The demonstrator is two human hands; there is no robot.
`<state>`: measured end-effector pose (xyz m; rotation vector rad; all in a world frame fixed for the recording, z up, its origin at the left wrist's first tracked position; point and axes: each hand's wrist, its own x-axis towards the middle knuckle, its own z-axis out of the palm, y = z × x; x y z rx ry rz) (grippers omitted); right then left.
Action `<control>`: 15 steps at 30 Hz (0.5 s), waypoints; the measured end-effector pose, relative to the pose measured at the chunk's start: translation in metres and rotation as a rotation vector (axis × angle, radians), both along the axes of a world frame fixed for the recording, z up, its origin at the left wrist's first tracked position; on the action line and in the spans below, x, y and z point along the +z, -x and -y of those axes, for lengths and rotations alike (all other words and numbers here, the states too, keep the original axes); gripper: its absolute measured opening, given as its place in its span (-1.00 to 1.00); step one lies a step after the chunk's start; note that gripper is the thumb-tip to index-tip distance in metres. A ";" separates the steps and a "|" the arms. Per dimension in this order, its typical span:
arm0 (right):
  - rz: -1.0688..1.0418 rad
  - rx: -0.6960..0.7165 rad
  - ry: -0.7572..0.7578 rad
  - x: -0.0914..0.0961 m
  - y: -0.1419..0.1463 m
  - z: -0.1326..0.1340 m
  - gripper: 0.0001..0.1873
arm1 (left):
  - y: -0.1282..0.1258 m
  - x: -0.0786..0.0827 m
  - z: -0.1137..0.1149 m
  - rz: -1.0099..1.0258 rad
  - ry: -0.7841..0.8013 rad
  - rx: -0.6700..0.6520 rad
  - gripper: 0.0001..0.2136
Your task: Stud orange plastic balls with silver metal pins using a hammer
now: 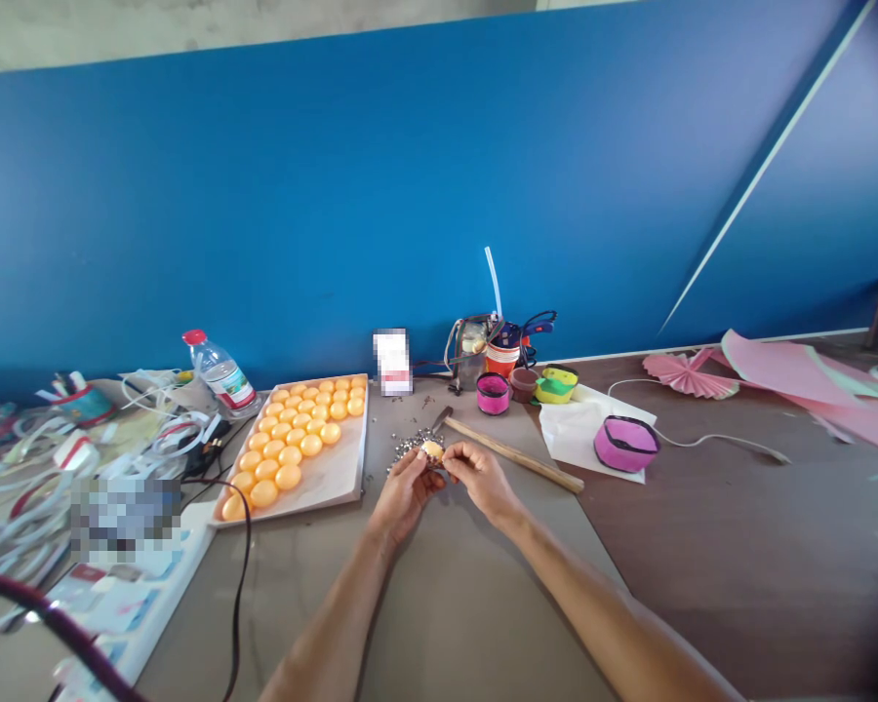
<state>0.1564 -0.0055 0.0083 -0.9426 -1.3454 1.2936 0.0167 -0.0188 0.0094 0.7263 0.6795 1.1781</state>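
Over the middle of the table, my left hand (410,489) has its fingers closed around an orange ping-pong ball (432,448). My right hand (479,473) pinches close against the ball's right side; whatever lies between its fingertips is too small to make out. Just behind my hands spreads a pile of small shiny metal pieces (408,445), partly hidden by the left fingers. A hammer (516,452) with a wooden handle lies slanting to the right behind my right hand. Many more orange ping-pong balls (291,455) sit in rows in a shallow white tray (340,478) on the left.
A phone (393,361) leans at the back. Pink-purple containers (627,444), a green-yellow one (556,384) and a tool-filled cup (502,359) stand right of centre. A bottle (223,375), tangled cables (21,497) and a dark cord (243,585) are left; pink paper (790,375) lies far right.
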 end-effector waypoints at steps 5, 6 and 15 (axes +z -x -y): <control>0.006 0.011 -0.003 -0.001 0.000 0.000 -0.87 | -0.002 0.003 0.002 -0.022 -0.021 0.015 -0.77; 0.008 0.013 -0.001 -0.001 0.000 0.000 -0.87 | -0.002 0.003 0.002 -0.028 -0.027 0.017 -0.78; -0.042 0.023 0.055 0.000 0.000 0.000 -0.87 | -0.005 0.004 0.005 -0.093 -0.097 0.037 -0.79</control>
